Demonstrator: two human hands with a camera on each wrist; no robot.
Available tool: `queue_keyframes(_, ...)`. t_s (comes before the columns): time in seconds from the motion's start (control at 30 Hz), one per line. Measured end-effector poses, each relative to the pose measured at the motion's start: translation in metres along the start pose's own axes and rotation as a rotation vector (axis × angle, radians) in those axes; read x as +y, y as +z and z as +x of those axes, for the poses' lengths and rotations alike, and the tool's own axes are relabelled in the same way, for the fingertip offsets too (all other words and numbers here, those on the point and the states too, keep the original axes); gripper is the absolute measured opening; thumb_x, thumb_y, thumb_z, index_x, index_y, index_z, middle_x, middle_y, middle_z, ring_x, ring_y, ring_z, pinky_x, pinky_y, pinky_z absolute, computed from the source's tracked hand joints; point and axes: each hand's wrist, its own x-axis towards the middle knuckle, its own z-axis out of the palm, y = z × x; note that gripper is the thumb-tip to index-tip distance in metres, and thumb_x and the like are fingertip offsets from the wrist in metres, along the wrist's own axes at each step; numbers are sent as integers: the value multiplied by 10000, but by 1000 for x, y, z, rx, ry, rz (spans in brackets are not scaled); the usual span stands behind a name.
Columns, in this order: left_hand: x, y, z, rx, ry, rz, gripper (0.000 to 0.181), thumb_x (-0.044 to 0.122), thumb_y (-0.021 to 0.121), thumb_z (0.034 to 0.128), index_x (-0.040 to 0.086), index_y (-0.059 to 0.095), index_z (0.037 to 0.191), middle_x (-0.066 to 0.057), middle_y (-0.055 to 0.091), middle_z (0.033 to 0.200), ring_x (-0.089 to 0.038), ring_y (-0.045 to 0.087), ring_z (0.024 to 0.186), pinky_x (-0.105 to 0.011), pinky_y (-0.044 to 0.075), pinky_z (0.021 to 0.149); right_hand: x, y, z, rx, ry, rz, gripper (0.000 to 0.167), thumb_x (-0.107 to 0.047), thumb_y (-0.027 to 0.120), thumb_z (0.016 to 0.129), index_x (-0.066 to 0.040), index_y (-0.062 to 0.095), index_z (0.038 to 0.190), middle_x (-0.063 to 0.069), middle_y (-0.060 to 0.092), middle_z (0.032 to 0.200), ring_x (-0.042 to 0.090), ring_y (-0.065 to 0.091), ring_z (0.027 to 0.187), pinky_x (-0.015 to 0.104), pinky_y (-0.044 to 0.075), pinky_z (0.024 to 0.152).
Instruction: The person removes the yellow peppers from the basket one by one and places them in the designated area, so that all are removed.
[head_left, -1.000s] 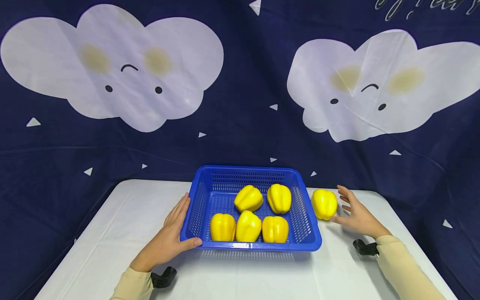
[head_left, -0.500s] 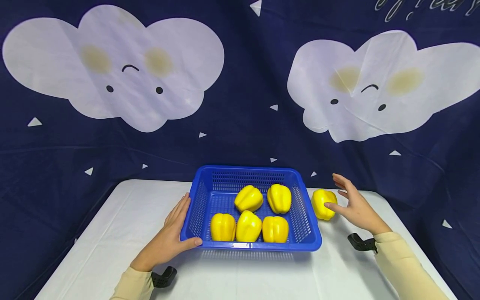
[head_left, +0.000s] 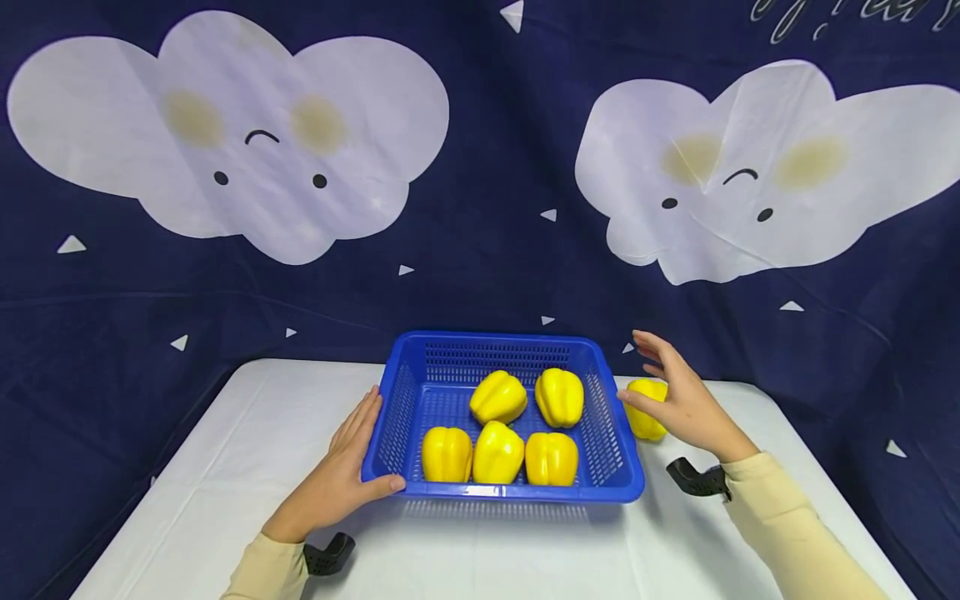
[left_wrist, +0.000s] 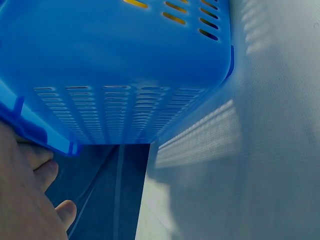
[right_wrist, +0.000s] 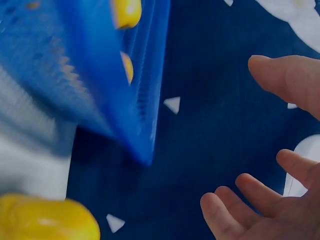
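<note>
One blue basket [head_left: 510, 492], five yellow peppers [head_left: 498, 454] contained, is touched at its near-left corner by the straight-fingered left hand [head_left: 333, 483], apparently for steadying, while one loose yellow pepper [head_left: 647, 427] is set outside, below the right hand [head_left: 690, 408], held wide with nothing grasped.

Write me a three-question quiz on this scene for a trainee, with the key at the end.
1. Count: how many yellow peppers lie in the blue basket?
2. Yes or no: is the right hand gripping anything?
3. Multiple choice: where does the left hand touch the basket?
a) at its far side
b) at its left end
c) at its right end

Key:
1. Five.
2. No; the loose pepper outside the basket sits apart from its fingers in the right wrist view.
3. b
</note>
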Motion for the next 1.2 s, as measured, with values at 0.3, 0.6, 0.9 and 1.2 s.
queue_keyframes(0.3,0,0,0,5,-4,6,1109,328,808,826,-5,89,1601,-122,-11,1686,-365,12,1532,-693,88,1147,-26,11,13,-19,-13,28,840,-227,756,921,-36,247,1561,203,311,1576,409,368,1395,571,375,1088)
queue_keyframes(0.6,0,0,0,7,1,11,1108,323,807,826,-6,87,1601,-135,-6,1685,-371,16,1531,-686,88,1151,-38,25,24,-26,-39,81,809,-176,763,912,-50,278,1547,175,338,1567,383,393,1392,520,393,1098)
queue_keyframes(0.9,-1,0,0,6,1,8,1107,324,806,828,2,84,1603,-107,-18,1687,-357,10,1534,-682,84,1154,-50,44,32,-69,-21,136,792,-213,761,915,-95,298,1547,127,340,1577,355,398,1400,530,395,1100)
queue_keyframes(1.2,-1,0,0,1,-6,10,1109,334,802,832,1,78,1603,-126,-19,1685,-379,13,1530,-700,85,1143,-58,61,45,-78,-34,140,772,-237,752,917,-83,320,1537,140,376,1549,354,421,1383,527,407,1092)
